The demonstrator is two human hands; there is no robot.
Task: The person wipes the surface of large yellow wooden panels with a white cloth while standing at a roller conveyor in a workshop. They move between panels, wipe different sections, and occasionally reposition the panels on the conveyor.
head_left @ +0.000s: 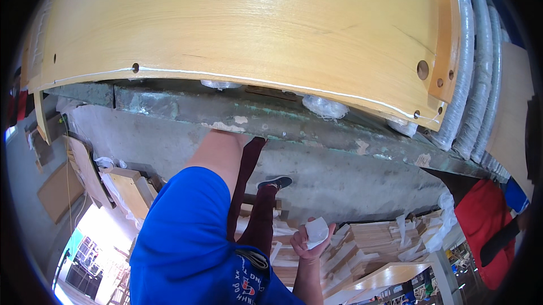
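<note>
My right hand [306,247] is held low, beside my body, with its fingers curled around a small white sheet [317,232]. The sheet looks like paper or the back of sandpaper; I cannot tell which. My left arm [218,152], in a blue sleeve, reaches forward to the edge of the workbench [169,107]. The left hand is hidden beneath that edge. Over the bench lies a large varnished wooden panel [254,22], with drilled holes and a white line along its near edge. Plastic-wrapped lumps [324,107] sit between panel and bench.
Several plastic-wrapped boards [483,62] stand at the right end of the panel. Stacked wooden pieces [367,243] lie on the floor behind me. Loose boards [127,192] lean at the left. A person in red [486,231] is at the far right.
</note>
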